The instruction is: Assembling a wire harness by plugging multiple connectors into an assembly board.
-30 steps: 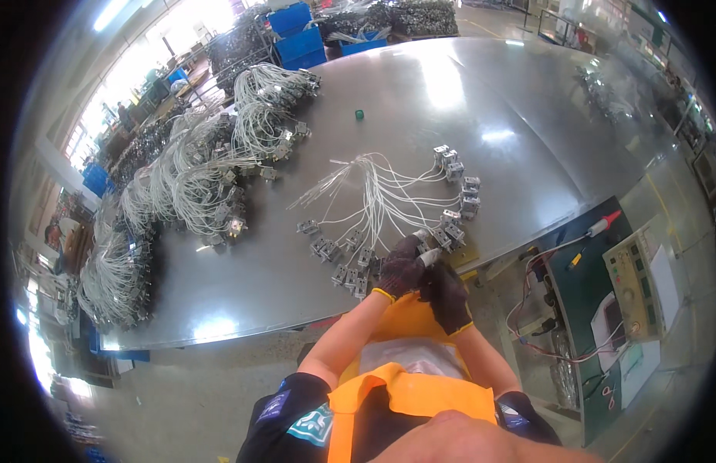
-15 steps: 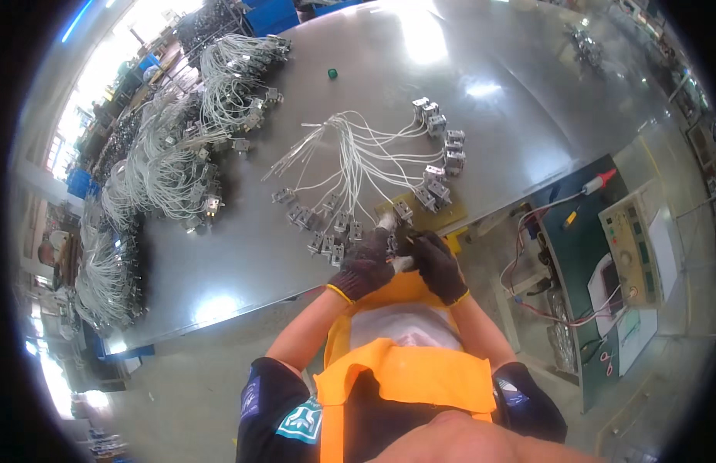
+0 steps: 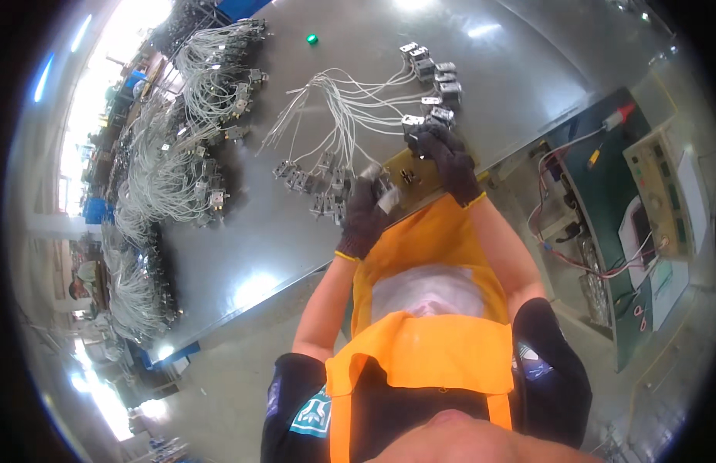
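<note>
My left hand [image 3: 363, 212], in a dark glove with pale fingertips, is at the near edge of a bundle of white wires [image 3: 338, 100]. Its thumb and forefinger close around a small grey metal block, mostly covered by the fingers. Beside it lies a cluster of similar metal blocks [image 3: 300, 177] on wire ends. My right hand [image 3: 450, 162], gloved alike, reaches over the right-hand group of blocks [image 3: 448, 89], fingers bent around the nearest one. Between the hands lies a yellow-brown board [image 3: 423, 189] with small dark upright pins [image 3: 408, 177].
Heaps of wired blocks [image 3: 153, 177] line the left side of the metal table [image 3: 242, 231]. A green round object [image 3: 312, 38] lies toward the far side. At right, a green bench [image 3: 605, 193] bears a beige instrument [image 3: 657, 189], a red-tipped probe [image 3: 620, 116] and scissors [image 3: 642, 316].
My hands have separated: the right went right and away to the block group, the left stayed by the near cluster. The board's pins are now uncovered. The whole view has shifted.
</note>
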The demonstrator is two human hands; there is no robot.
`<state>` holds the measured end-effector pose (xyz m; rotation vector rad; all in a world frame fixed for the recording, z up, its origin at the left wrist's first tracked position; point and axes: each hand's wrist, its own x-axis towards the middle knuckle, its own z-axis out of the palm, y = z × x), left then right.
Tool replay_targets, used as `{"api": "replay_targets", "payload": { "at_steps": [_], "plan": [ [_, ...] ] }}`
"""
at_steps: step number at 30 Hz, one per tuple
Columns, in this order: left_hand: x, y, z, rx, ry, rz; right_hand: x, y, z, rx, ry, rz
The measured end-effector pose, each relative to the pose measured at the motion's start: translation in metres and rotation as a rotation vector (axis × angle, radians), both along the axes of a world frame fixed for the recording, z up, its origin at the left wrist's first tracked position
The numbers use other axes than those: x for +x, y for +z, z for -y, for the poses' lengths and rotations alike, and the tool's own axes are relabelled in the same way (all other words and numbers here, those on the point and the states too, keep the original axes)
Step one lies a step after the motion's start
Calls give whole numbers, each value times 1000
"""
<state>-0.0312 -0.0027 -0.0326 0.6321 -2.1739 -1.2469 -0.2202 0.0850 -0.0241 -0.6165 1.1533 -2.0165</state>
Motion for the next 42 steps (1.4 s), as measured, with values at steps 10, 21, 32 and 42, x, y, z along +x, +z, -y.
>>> {"api": "replay_targets", "payload": {
  "at_steps": [10,21,32,42],
  "plan": [
    [-29,-13,-1,-483,4,298,15,-77,-25,188,-548,-874],
    [-37,-14,-10,-74,-15,-15,50,-17,-87,260,-92,26],
    [-46,6,-4,-242,-14,289,64,-13,-104,330,-5,87],
    [-30,-16,29,-196,-39,311,68,-2,-88,237,99,-93]
  ]
}}
